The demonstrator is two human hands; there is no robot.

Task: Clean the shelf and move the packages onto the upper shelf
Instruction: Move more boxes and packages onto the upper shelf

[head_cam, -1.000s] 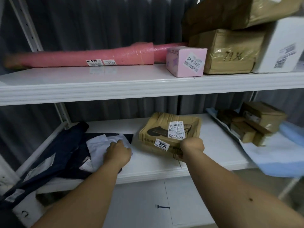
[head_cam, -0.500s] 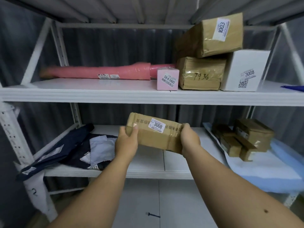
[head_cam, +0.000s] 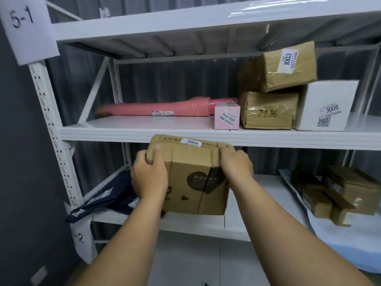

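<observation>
Both hands, left hand [head_cam: 149,178] and right hand [head_cam: 235,162], grasping the 3008 box [head_cam: 193,178], have raised it from the lower shelf [head_cam: 156,220] to the upper shelf [head_cam: 165,134] edge; placement imminent.

The box [head_cam: 191,178] being held was plain brown cardboard with a dark heart print on its face and a white sticker reading 3008. The shelf [head_cam: 144,132] was all white metal. Up there lay a long pink roll [head_cam: 156,107], a pale pink little box [head_cam: 226,116], two tan taped boxes [head_cam: 268,110] and a white carton [head_cam: 325,105]. Lower left, a navy bag [head_cam: 103,200]; lower right, a light blue sheet [head_cam: 346,240].
</observation>
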